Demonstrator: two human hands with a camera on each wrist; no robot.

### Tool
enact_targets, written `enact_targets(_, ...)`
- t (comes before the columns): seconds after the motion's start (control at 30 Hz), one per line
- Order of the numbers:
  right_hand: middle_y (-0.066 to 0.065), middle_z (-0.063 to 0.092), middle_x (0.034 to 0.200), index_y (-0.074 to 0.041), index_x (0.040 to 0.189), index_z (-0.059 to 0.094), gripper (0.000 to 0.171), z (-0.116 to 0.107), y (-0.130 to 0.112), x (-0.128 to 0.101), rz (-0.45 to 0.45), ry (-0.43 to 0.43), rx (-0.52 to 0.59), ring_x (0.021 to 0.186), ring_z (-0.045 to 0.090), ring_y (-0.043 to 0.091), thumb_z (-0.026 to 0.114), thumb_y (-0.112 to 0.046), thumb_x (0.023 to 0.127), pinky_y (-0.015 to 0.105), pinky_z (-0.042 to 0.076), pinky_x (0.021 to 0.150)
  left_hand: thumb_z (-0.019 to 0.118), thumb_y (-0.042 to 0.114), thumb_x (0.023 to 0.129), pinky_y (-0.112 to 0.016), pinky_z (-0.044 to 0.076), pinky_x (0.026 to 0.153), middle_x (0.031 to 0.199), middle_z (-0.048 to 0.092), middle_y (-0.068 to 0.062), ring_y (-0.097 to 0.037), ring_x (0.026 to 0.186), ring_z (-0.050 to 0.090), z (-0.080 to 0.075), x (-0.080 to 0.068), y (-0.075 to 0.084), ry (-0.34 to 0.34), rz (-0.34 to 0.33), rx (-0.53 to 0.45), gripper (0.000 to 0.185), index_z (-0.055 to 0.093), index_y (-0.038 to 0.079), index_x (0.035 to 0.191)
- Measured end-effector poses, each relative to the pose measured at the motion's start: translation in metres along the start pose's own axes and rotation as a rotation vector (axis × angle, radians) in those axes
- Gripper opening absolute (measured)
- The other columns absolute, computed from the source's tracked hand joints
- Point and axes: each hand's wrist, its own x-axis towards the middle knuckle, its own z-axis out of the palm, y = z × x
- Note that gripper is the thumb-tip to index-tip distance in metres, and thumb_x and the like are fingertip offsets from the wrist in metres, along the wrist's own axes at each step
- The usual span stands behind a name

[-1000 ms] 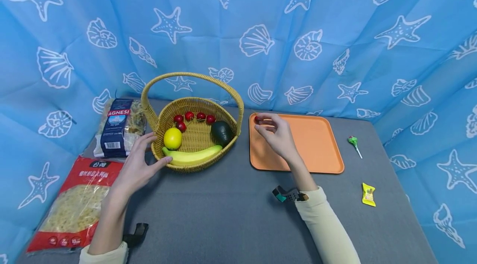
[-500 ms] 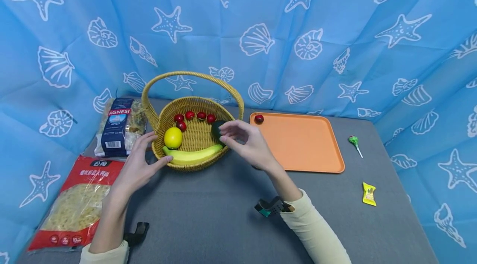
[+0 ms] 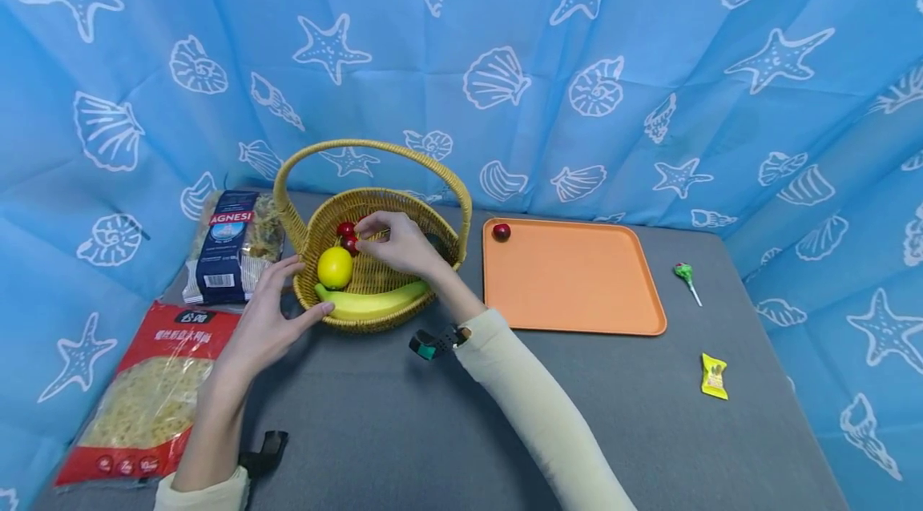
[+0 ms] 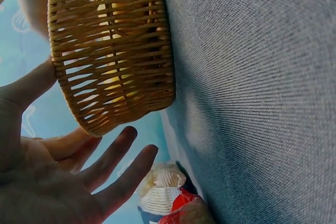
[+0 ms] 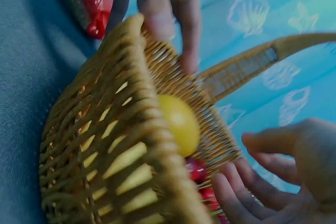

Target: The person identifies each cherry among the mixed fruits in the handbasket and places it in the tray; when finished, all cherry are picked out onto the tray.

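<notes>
A wicker basket (image 3: 375, 325) with an arched handle holds several red cherries (image 3: 346, 230), a yellow lemon (image 3: 335, 267), a banana (image 3: 371, 303) and a dark avocado, now mostly behind the right hand. My left hand (image 3: 268, 327) grips the basket's left rim between thumb and index finger; its other fingers extend past the wall, as the left wrist view shows. Over the basket's interior is my right hand (image 3: 400, 245), thumb and fingertips apart beside the cherries, nothing visible between them. In the right wrist view the lemon (image 5: 179, 125) lies left of that hand's fingertips.
An orange tray (image 3: 577, 279) with one cherry (image 3: 501, 231) sits right of the basket. Farther right lie a green lollipop (image 3: 683, 274) and a yellow wrapped candy (image 3: 713, 376). Two pasta bags (image 3: 227, 247) are at left. A blue curtain (image 3: 433, 38) stands behind.
My right hand has let go of a cherry at the tray's upper left corner and swung left over the basket. My left hand has stayed on the basket rim.
</notes>
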Motion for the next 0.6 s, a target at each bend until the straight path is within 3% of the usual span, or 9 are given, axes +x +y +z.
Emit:
enact_targets(0.2, 0.02, 0.067, 0.144, -0.003, 0.142, 0.066, 0.035, 0.019, 0.007, 0.022, 0.16, -0.015, -0.005, 0.131, 0.065, 0.032, 0.062, -0.014, 0.109, 0.041, 0.059, 0.102, 0.078, 0.044, 0.1, -0.078, 0.031, 0.126, 0.177, 0.023, -0.027, -0.054, 0.161, 0.028, 0.001, 0.0, 0.002, 0.005, 0.002, 0.003, 0.09, 0.034, 0.001, 0.165)
enact_targets(0.4, 0.02, 0.063, 0.152, -0.004, 0.147, 0.064, 0.041, 0.032, 0.012, 0.033, 0.223, -0.055, 0.034, 0.142, 0.06, 0.032, 0.055, 0.001, 0.107, 0.028, 0.051, 0.088, 0.077, 0.043, 0.101, -0.075, 0.036, 0.124, 0.177, 0.024, -0.027, -0.052, 0.154, 0.038, 0.001, 0.0, 0.002, 0.006, 0.005, -0.002, 0.088, 0.035, 0.0, 0.165)
enact_targets(0.5, 0.02, 0.062, 0.155, -0.002, 0.15, 0.063, 0.05, 0.036, 0.013, 0.035, 0.23, -0.056, 0.085, 0.131, 0.06, 0.026, 0.054, 0.009, 0.102, 0.026, 0.043, 0.08, 0.077, 0.043, 0.101, -0.075, 0.036, 0.124, 0.177, 0.024, -0.026, -0.051, 0.153, 0.039, 0.001, 0.001, 0.002, 0.006, 0.007, -0.007, 0.088, 0.034, 0.0, 0.165)
enact_targets(0.6, 0.019, 0.063, 0.154, -0.002, 0.149, 0.063, 0.051, 0.038, 0.013, 0.034, 0.24, -0.041, 0.104, 0.121, 0.059, 0.024, 0.056, 0.011, 0.1, 0.024, 0.043, 0.081, 0.077, 0.043, 0.101, -0.075, 0.037, 0.124, 0.177, 0.024, -0.026, -0.051, 0.153, 0.039, 0.001, 0.001, 0.002, 0.005, 0.008, -0.011, 0.088, 0.034, 0.0, 0.165)
